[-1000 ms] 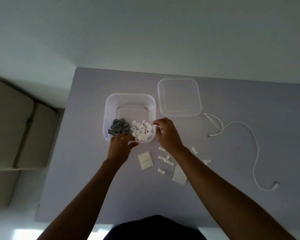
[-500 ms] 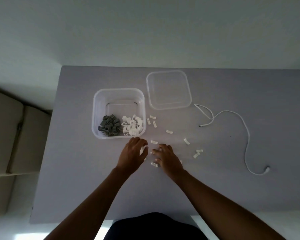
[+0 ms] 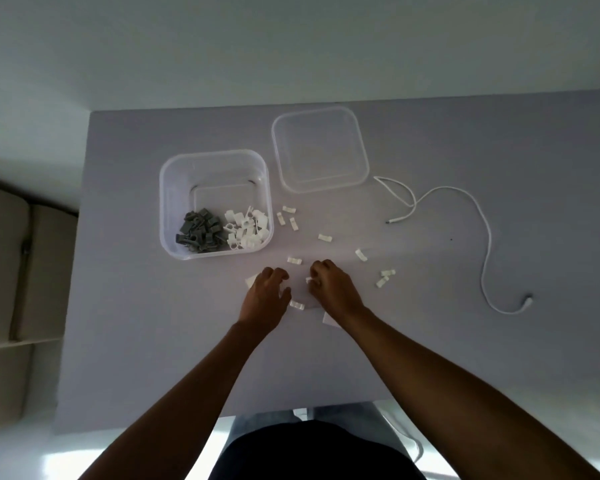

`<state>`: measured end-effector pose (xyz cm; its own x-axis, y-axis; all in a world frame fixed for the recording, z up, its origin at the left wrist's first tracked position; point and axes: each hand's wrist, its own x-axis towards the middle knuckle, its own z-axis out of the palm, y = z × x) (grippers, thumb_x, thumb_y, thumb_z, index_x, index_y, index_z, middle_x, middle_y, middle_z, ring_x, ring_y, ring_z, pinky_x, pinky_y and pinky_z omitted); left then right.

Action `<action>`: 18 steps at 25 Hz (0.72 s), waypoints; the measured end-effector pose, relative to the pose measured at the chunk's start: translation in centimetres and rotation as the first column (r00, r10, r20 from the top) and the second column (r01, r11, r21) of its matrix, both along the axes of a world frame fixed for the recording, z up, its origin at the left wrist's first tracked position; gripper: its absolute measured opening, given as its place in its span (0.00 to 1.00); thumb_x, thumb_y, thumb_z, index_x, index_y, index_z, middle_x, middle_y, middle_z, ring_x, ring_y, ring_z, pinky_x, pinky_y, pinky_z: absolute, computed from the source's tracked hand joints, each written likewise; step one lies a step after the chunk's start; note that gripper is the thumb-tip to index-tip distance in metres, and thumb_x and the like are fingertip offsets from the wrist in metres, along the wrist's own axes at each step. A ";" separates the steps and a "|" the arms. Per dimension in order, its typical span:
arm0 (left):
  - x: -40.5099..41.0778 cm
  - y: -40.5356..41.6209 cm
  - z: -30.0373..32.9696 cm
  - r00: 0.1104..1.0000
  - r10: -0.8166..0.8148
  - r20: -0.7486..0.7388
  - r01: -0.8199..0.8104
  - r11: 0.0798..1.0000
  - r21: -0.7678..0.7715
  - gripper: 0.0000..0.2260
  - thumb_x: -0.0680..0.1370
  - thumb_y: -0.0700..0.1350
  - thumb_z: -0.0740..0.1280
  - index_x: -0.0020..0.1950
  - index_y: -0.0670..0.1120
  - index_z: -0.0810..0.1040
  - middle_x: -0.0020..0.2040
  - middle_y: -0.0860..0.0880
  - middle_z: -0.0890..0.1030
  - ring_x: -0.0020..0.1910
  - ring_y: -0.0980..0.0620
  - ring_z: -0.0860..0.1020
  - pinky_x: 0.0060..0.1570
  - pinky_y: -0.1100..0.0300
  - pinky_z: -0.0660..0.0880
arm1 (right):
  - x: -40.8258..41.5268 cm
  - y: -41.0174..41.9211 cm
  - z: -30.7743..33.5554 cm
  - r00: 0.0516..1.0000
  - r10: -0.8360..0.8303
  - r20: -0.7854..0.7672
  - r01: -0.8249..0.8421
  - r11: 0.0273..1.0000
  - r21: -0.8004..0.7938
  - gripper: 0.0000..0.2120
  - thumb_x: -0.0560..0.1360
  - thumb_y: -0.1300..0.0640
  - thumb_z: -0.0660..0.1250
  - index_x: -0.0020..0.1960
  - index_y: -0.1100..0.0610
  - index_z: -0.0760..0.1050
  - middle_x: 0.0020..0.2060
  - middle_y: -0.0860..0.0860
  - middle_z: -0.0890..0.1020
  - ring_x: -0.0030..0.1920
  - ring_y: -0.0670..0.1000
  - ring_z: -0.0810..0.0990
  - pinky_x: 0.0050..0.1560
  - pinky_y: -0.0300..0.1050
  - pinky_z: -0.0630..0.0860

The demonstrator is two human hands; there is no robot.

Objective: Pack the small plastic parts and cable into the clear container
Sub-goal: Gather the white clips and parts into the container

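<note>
Two hands work low on the grey bench [image 3: 125, 306], near each other and just below the clear container [image 3: 174, 188]. The right hand [image 3: 333, 292] has its fingers curled in, pinching a small white clip [image 3: 308, 280] at the fingertips. The left hand [image 3: 265, 299] lies palm down with fingers bent over a white flat piece [image 3: 250, 280]; whether it grips anything I cannot tell.

Inside the container sit a heap of grey clips [image 3: 200, 232] and a heap of white clips [image 3: 246, 230]. More loose white clips [image 3: 323, 238] lie scattered on the bench to its right and around the hands. The clear lid [image 3: 319, 148] rests beside the container, and the white cable [image 3: 482, 230] trails across the bench well to the right.

Compared with half a second ago, the right hand has closed from resting over the clips to pinching one, and both hands stay in the same patch of bench.
</note>
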<state>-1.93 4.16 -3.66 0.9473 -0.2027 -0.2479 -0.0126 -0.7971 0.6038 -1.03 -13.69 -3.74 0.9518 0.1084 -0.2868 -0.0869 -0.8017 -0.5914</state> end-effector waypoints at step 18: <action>4.8 -5.3 -1.4 0.989 0.121 -0.083 -0.125 0.991 -0.052 0.04 0.79 0.37 0.61 0.54 0.39 0.72 0.46 0.40 0.77 0.45 0.43 0.74 0.45 0.50 0.71 | -1.1 -7.7 3.1 0.612 0.003 -0.791 0.722 -0.410 0.558 0.07 0.70 0.59 0.54 0.41 0.58 0.71 0.31 0.52 0.72 0.28 0.47 0.66 0.22 0.37 0.62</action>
